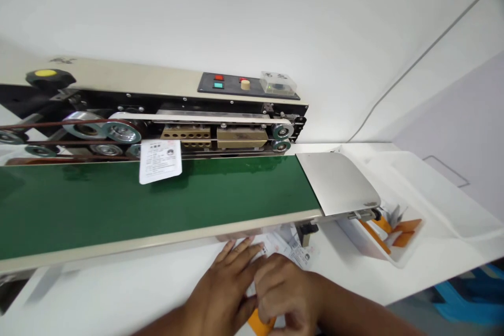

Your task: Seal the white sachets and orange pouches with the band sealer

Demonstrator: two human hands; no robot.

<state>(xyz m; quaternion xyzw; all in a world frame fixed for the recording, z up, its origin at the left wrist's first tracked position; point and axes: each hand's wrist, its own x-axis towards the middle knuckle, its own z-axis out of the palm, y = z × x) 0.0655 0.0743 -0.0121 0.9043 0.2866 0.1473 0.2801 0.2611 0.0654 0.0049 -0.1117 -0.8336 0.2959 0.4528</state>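
My left hand (pixel 226 286) lies on the white table with fingers stretched forward, touching a clear printed pouch (pixel 289 249) just below the conveyor's front edge. Beside it, my right hand (pixel 287 294) is curled closed around an orange item (pixel 260 324) and the pouch's near end. Above them, a continuous band sealer (pixel 157 115) carries one white labelled pouch (pixel 160 161) on its green belt (pixel 118 202), its top edge under the sealing bands.
A metal chute plate (pixel 338 184) ends the belt at the right. Under it a white tray (pixel 397 260) holds orange-and-white packets. The control panel (pixel 248 85) has red and green buttons. A cable (pixel 429 44) runs up the wall. Blue crate (pixel 472 299) at lower right.
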